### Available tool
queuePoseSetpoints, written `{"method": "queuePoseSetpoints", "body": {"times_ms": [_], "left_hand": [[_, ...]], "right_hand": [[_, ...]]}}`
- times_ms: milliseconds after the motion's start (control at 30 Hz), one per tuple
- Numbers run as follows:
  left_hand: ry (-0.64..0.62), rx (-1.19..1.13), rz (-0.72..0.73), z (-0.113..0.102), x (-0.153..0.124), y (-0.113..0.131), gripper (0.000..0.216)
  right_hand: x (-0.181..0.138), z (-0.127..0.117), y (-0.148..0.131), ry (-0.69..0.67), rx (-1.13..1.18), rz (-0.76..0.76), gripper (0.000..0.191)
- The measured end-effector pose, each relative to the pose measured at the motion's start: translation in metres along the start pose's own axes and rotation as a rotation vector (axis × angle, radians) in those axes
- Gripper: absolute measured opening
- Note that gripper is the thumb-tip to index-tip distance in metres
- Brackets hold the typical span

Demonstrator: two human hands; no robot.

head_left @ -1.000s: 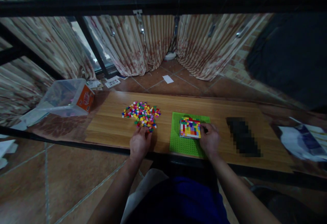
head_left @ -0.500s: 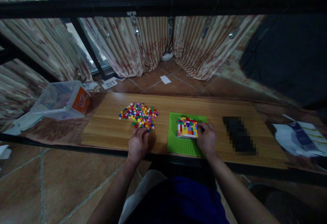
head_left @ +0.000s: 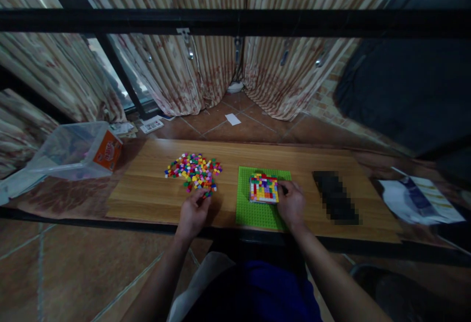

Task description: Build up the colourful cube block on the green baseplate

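Observation:
A square build of many-coloured toy bricks (head_left: pixel 264 188) rests on a green studded baseplate (head_left: pixel 245 214). My right hand (head_left: pixel 292 203) is closed at the build's right side, its fingers curled against that edge. To the left, a loose heap of small toy bricks (head_left: pixel 195 169) is spread over the wooden board. At the heap's near edge my left hand (head_left: pixel 193 211) has its thumb and fingers drawn together. Small bricks lie right by those fingertips; what is between them is too small to make out.
Under everything lies a wooden board (head_left: pixel 143 189) on a table. A clear plastic box (head_left: pixel 69 150) with an orange label stands at the far left. Right of the baseplate is a dark pixelated object (head_left: pixel 336 197); farther right lies white and purple packaging (head_left: pixel 419 199).
The whole view has shifted a little, so things on the board appear slightly lower and farther left. Both hands keep nearly the same places beside the heap and the build.

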State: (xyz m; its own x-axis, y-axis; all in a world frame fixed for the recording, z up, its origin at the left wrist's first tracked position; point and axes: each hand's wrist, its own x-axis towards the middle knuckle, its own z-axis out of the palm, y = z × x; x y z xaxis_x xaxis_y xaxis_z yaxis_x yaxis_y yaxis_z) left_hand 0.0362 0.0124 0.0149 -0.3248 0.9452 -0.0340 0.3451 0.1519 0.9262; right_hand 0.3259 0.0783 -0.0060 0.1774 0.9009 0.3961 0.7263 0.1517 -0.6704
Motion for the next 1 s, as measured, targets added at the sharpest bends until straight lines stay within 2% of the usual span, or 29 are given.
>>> {"method": "queuePoseSetpoints", "body": {"times_ms": [167,367,567,833,1000], "left_hand": [[-0.044,-0.199,-0.158,-0.001,0.0,0.015,0.045],[-0.082,-0.236,-0.313,-0.002,0.005,0.025,0.05],[-0.114,-0.209,-0.326,-0.001,0.008,0.032,0.052],[-0.008,-0.21,-0.312,0.003,0.009,0.032,0.048],[0.01,-0.174,-0.328,0.007,0.01,0.031,0.041]], "right_hand": [[-0.001,-0.001,-0.005,0.014,0.016,0.029,0.026],[0.003,0.002,-0.01,0.005,0.03,0.066,0.022],[0.005,0.003,-0.012,0.016,0.048,0.092,0.022],[0.006,0.001,-0.015,-0.004,0.051,0.105,0.023],[0.005,0.001,-0.015,0.011,0.056,0.101,0.022]]}}
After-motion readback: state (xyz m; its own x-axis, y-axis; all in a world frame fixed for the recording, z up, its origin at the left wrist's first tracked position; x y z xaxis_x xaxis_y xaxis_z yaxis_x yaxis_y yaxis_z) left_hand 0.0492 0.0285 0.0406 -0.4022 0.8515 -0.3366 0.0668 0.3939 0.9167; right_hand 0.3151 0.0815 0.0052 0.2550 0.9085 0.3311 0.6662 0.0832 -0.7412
